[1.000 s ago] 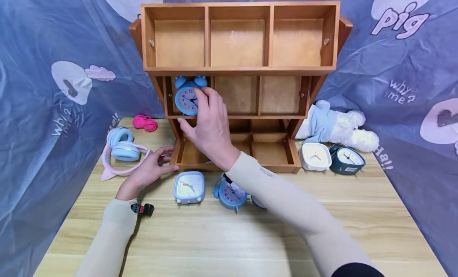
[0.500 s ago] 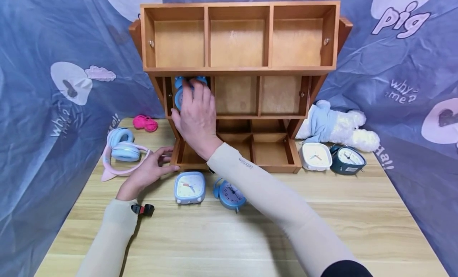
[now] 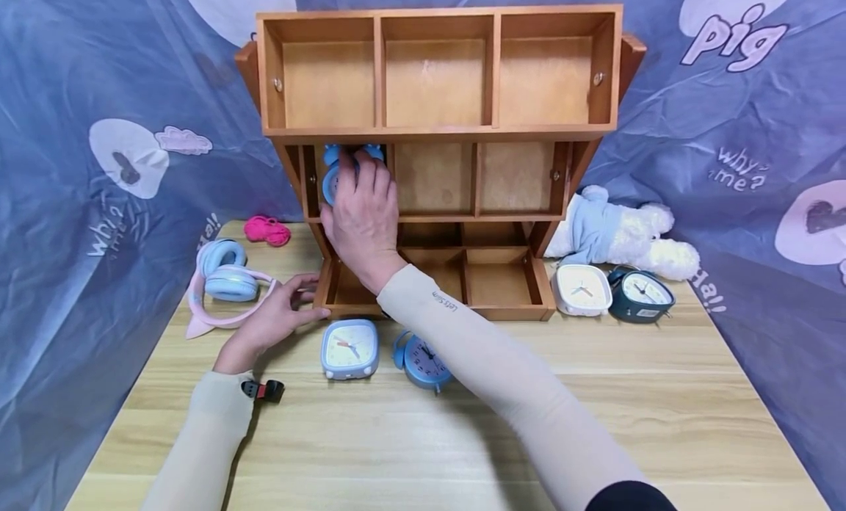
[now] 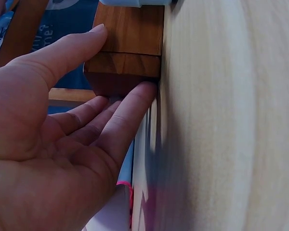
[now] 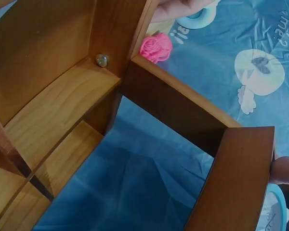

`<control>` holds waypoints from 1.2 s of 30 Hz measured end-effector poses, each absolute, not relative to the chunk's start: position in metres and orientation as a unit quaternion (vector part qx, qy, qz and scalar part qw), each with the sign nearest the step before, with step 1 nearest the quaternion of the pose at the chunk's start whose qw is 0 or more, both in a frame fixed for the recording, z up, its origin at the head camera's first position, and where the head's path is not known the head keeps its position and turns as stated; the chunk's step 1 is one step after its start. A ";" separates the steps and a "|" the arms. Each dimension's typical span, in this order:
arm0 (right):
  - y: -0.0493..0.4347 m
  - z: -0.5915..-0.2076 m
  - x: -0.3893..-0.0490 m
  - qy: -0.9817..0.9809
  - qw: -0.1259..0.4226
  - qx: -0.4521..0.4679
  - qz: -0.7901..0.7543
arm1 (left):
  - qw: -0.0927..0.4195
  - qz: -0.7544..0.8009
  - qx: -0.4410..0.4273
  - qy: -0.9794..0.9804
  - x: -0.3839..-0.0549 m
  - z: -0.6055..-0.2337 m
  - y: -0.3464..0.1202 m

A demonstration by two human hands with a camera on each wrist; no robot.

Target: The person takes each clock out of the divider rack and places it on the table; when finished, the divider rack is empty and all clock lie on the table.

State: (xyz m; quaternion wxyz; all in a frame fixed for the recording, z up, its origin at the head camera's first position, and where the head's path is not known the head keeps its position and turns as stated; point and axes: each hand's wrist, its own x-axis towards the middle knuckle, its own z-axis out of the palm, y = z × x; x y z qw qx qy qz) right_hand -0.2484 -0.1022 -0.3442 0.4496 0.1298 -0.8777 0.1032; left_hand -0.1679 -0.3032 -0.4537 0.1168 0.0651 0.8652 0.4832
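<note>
My right hand (image 3: 362,210) reaches into the left compartment of the middle tier of a wooden shelf (image 3: 439,133). Its fingers lie over the face and top of a blue twin-bell alarm clock (image 3: 330,184), hiding most of it. In the right wrist view, a fingertip (image 5: 285,171) meets a wooden edge above the clock's blue rim (image 5: 278,204). My left hand (image 3: 274,316) holds the shelf's lower left corner (image 4: 127,36), thumb on the front and fingers along the outer side.
Before the shelf sit a pale-blue square clock (image 3: 350,349) and a blue bell clock (image 3: 423,363), partly behind my right sleeve. Pink cat-ear headphones (image 3: 228,280) and pink yarn (image 3: 267,230) lie left. A white clock (image 3: 583,290), dark-green clock (image 3: 641,294) and plush toy (image 3: 621,228) are right.
My right hand has moved left from beside the blue clock to over its face, covering most of it, and has hardly moved since. My left hand stays at the shelf corner.
</note>
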 end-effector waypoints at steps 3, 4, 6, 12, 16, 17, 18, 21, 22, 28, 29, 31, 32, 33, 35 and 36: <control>-0.102 -0.345 -0.249 -0.876 0.452 0.130 0.105 | 0.117 0.481 0.065 0.866 -0.167 -0.454 -0.303; -0.101 -0.345 -0.248 -0.875 0.453 0.131 0.106 | 0.117 0.481 0.065 0.866 -0.167 -0.455 -0.303; -0.101 -0.345 -0.248 -0.874 0.455 0.133 0.109 | 0.117 0.482 0.065 0.866 -0.167 -0.455 -0.304; -0.098 -0.343 -0.248 -0.866 0.461 0.146 0.129 | 0.119 0.486 0.067 0.863 -0.167 -0.455 -0.304; -0.096 -0.342 -0.247 -0.858 0.464 0.160 0.152 | 0.119 0.488 0.067 0.862 -0.167 -0.454 -0.303; -0.096 -0.341 -0.246 -0.857 0.464 0.162 0.157 | 0.119 0.489 0.066 0.862 -0.167 -0.454 -0.303; -0.096 -0.341 -0.246 -0.855 0.465 0.165 0.161 | 0.119 0.489 0.066 0.862 -0.167 -0.454 -0.303; -0.094 -0.340 -0.244 -0.850 0.467 0.174 0.172 | 0.121 0.490 0.065 0.861 -0.167 -0.453 -0.303; -0.094 -0.339 -0.243 -0.848 0.469 0.176 0.175 | 0.122 0.490 0.064 0.861 -0.167 -0.453 -0.303; -0.091 -0.336 -0.239 -0.838 0.475 0.191 0.189 | 0.128 0.491 0.061 0.860 -0.168 -0.454 -0.304; -0.090 -0.335 -0.238 -0.837 0.475 0.193 0.190 | 0.128 0.491 0.061 0.859 -0.168 -0.454 -0.304; -0.090 -0.334 -0.237 -0.835 0.476 0.196 0.194 | 0.128 0.493 0.061 0.859 -0.168 -0.455 -0.304; -0.089 -0.333 -0.236 -0.834 0.476 0.198 0.197 | 0.128 0.493 0.061 0.858 -0.168 -0.455 -0.305; -0.088 -0.332 -0.235 -0.832 0.476 0.200 0.201 | 0.128 0.494 0.061 0.858 -0.169 -0.455 -0.305; -0.087 -0.330 -0.233 -0.830 0.475 0.206 0.208 | 0.128 0.495 0.062 0.857 -0.169 -0.455 -0.305; -0.087 -0.330 -0.232 -0.829 0.474 0.209 0.211 | 0.128 0.496 0.062 0.857 -0.169 -0.455 -0.305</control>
